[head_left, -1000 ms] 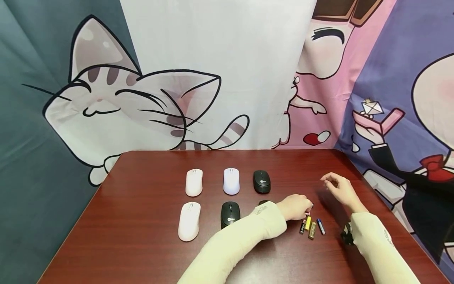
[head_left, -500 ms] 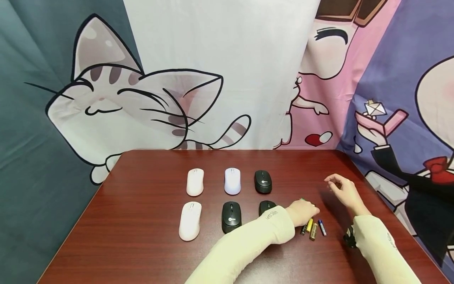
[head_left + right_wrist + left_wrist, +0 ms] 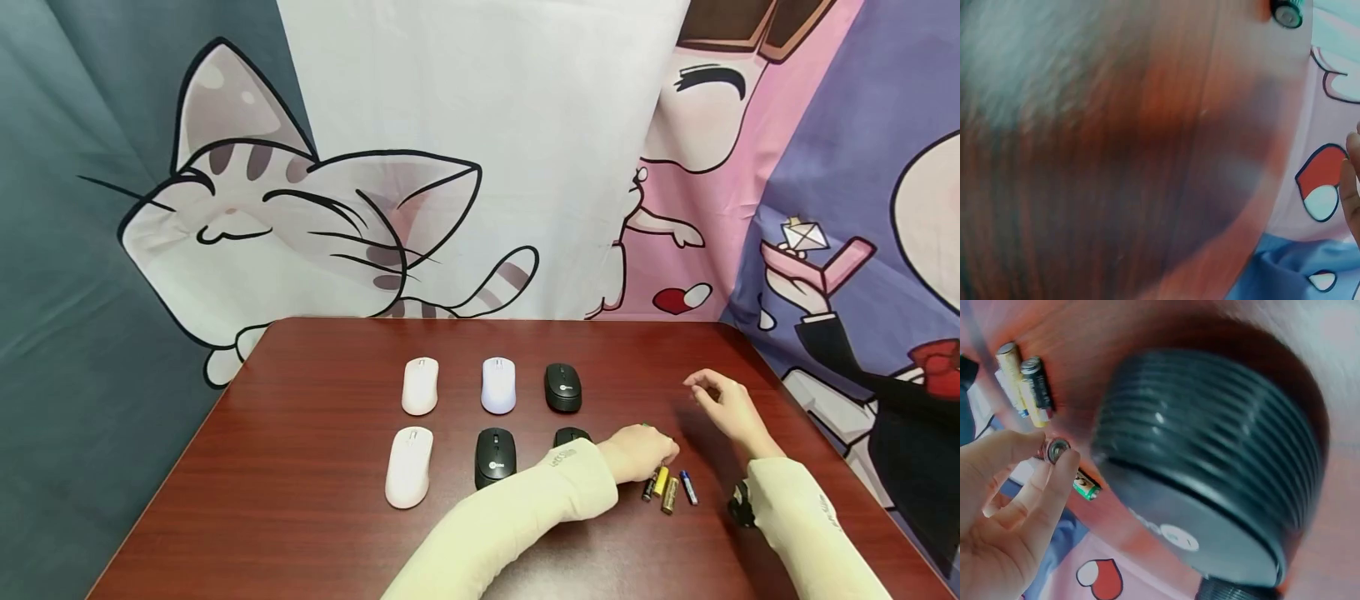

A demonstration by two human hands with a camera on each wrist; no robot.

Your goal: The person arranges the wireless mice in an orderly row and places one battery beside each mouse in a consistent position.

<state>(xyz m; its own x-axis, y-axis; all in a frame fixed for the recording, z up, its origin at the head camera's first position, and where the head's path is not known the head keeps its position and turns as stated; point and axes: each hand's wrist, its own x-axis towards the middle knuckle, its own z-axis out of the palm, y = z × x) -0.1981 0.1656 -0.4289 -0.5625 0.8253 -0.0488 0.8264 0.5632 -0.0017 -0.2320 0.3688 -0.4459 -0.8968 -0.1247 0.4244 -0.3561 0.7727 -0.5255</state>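
My left hand [image 3: 637,452] reaches across the table and pinches a small battery [image 3: 1057,450] between thumb and fingertips; in the left wrist view its round end faces the camera. Close below it in that view lies a green-ended battery [image 3: 1087,485]. A black battery [image 3: 649,488], a yellow battery [image 3: 661,481], a gold battery [image 3: 670,495] and a blue-and-white battery [image 3: 688,488] lie just in front of that hand. My right hand [image 3: 731,412] hovers or rests at the table's right side, fingers loosely bent, with nothing visible in it.
Two rows of computer mice stand left of the hands: a white mouse [image 3: 420,387], a pale lilac mouse [image 3: 498,385] and a black mouse [image 3: 562,387] behind; a white mouse [image 3: 408,468] and two black ones in front. My left sleeve [image 3: 517,508] partly covers the front row.
My left hand has shifted slightly right over the batteries, and the green one now peeks out beyond it. The right hand has hardly moved. The head view has turned a little.
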